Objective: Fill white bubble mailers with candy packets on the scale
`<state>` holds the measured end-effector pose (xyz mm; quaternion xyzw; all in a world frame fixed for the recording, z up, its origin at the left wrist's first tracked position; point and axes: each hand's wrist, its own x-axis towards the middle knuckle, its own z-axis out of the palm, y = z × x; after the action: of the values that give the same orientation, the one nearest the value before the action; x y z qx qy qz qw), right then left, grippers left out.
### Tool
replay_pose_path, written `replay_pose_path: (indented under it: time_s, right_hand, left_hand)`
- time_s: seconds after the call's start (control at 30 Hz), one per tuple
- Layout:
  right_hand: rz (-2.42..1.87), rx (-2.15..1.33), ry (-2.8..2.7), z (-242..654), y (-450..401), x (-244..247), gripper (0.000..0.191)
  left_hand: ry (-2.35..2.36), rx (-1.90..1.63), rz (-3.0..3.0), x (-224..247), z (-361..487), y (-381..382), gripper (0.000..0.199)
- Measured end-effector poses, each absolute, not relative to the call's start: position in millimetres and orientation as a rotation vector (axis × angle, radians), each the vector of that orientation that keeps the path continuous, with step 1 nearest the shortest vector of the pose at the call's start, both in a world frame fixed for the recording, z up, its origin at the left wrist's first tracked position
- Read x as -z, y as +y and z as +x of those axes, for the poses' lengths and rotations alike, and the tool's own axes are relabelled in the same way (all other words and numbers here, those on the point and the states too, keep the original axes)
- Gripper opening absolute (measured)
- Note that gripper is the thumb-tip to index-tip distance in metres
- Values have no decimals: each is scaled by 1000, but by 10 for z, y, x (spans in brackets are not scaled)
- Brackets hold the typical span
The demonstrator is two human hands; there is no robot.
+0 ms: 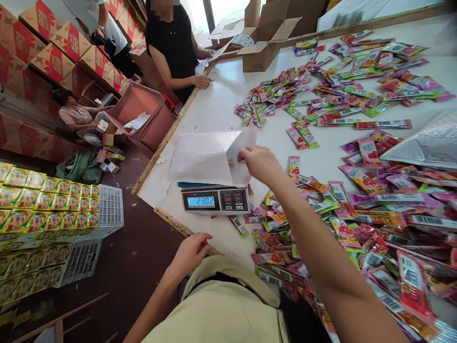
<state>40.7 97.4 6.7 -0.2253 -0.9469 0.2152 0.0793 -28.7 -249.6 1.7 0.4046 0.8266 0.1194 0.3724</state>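
Observation:
A white bubble mailer [203, 155] lies on a digital scale [214, 200], its mouth gaping toward the right. The scale's lit display reads 230.2. My right hand [259, 164] is at the mailer's mouth with its fingers curled together; whatever they hold, if anything, is hidden. A bit of coloured wrapper shows inside the mouth, beside my fingertips. Low at the table's near edge, my left hand [191, 252] is empty, with thumb and fingers apart. Just right of the scale lie loose stick packets [274, 219], some touching its side.
Many more fruit-printed packets [378, 219] cover the table's right side, with a silvery bag [428, 143] on them. An open carton [264, 47] stands at the back. A co-worker [173, 52] is at the far edge. Crates of yellow boxes [46, 200] are on the left.

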Motion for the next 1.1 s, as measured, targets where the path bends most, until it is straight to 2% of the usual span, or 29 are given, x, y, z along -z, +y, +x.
replay_pose_path:
  time_s: [0.17,0.3,0.4,0.63,0.8,0.97,1.1]
  right_hand:
    - [-623,-754,-2857,407,946,-29,59]
    - [-537,-707,-2953,36,866,41,41]
    - [-572,-710,-2945,72,890,-27,38]
    - [-1065,-580,-2725,1436,981,-369,39]
    - [-1406,-610,-2282,2392,739,-238,25]
    - [-1635,-738,-2105,2716,478,25,17]
    - [-1616,-775,-2086,2776,434,150,23]
  left_hand:
    - [2046,-299,1132,-18,-283,-2336,34]
    - [2084,-376,1145,-61,-344,-2317,34]
    - [2130,-387,1108,-41,-366,-2374,33]
    - [2031,-371,1140,66,-226,-2277,33]
    - [1949,-336,1161,79,-63,-2161,33]
    - [1892,-322,1218,100,49,-2113,31]
    - [1888,-330,1246,95,69,-2093,31]
